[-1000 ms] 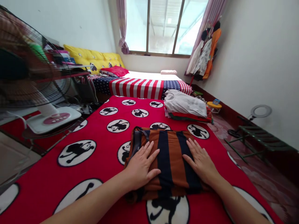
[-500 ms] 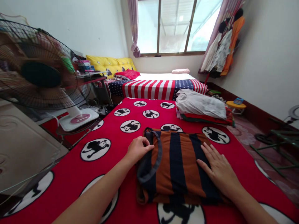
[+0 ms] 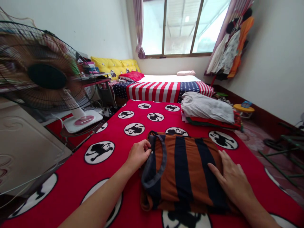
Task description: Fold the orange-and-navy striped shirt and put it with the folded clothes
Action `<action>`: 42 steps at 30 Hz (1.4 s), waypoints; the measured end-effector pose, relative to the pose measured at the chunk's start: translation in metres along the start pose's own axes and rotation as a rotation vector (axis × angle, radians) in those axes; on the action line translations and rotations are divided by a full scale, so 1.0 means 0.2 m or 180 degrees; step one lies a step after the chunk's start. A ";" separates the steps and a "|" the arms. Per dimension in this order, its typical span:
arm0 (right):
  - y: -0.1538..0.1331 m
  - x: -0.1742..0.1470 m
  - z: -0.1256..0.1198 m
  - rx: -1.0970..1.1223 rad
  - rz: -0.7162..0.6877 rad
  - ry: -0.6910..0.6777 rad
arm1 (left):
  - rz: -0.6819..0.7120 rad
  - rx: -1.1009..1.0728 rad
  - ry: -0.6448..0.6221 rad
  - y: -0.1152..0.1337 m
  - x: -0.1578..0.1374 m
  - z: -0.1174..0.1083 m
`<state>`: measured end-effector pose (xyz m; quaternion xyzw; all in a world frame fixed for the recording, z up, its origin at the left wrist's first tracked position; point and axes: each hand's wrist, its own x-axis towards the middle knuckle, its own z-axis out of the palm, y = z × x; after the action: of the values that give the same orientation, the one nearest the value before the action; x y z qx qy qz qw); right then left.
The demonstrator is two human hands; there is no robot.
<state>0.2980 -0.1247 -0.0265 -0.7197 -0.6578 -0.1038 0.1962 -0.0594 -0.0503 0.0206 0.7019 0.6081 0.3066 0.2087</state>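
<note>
A folded brown and navy striped shirt point(image 3: 190, 171) lies in front of me, its grey neckband looped at the left end. My left hand point(image 3: 140, 152) is closed in a pinch at the collar edge of the shirt, thumb and fingers together there. Resting on the shirt's right end is my right hand point(image 3: 234, 179), fingers stretched out and thumb apart. Beneath it all spreads a red blanket point(image 3: 133, 147) with black monkey figures in white circles.
A stack of folded clothes point(image 3: 209, 109), a grey one on top, sits beyond the shirt to the right. An electric fan point(image 3: 47, 76) stands at the left. Farther back is a bed with a flag-pattern cover point(image 3: 154, 91). A green metal frame point(image 3: 282, 155) stands on the floor at right.
My right hand has slid slightly outward toward the shirt's right edge. The left hand has shifted a little at the collar. The whole view has moved slightly.
</note>
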 end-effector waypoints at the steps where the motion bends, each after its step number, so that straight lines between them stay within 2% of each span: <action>1: 0.00 0.00 0.00 -0.0010 0.0079 0.0032 | -0.0023 0.0015 0.0022 0.01 0.01 -0.01; 5: -0.01 0.01 -0.02 -0.0044 0.0085 0.0146 | -0.0120 0.0042 0.0156 0.08 0.10 -0.03; 9: -0.02 0.01 -0.04 0.0012 0.0121 0.0239 | 0.0256 -0.0043 0.0284 0.09 0.20 0.02; 14: -0.01 0.00 -0.03 -0.0435 0.0516 0.0251 | 0.0298 0.0027 0.0390 0.03 0.18 0.10; 17: 0.00 0.01 -0.03 -0.0404 0.0460 0.0282 | 0.0205 -0.0057 0.0542 0.02 0.17 0.12; 20: -0.01 0.02 -0.05 0.0180 0.0208 0.0368 | 0.0088 -0.0278 0.0604 0.01 0.18 0.11; 22: -0.03 0.02 -0.08 0.0593 0.0204 0.0361 | 0.0068 -0.0404 0.0598 0.00 0.19 0.11; 25: -0.08 0.03 -0.17 0.1032 0.0544 0.0289 | 0.0091 -0.0543 0.0631 -0.01 0.20 0.11; 28: -0.14 0.07 -0.31 0.1952 0.0751 0.0171 | 0.0150 -0.0794 0.0703 -0.03 0.21 0.12; 31: -0.23 0.18 -0.50 0.3003 0.0833 -0.0281 | 0.0118 -0.1159 0.0761 -0.04 0.21 0.13; 33: -0.33 0.28 -0.64 0.3358 0.0892 -0.0503 | 0.0068 -0.1442 0.0792 -0.04 0.22 0.13; 35: -0.46 0.41 -0.76 0.3511 0.0785 -0.0540 | 0.0007 -0.1675 0.0802 -0.05 0.22 0.13; 37: -0.61 0.55 -0.85 0.3588 0.0472 -0.0601 | -0.0051 -0.1796 0.0781 -0.06 0.21 0.12; 39: -0.77 0.70 -0.90 0.3534 0.0121 -0.0612 | -0.0051 -0.1823 0.0730 -0.07 0.21 0.11; 42: -0.94 0.96 -0.97 0.3422 -0.0110 -0.0464 | -0.0065 -0.1869 0.0662 -0.08 0.20 0.10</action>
<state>0.1550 -0.0223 0.2545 -0.5123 -0.6418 0.2943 0.4889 -0.0547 -0.0058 0.0033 0.5704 0.5186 0.5372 0.3423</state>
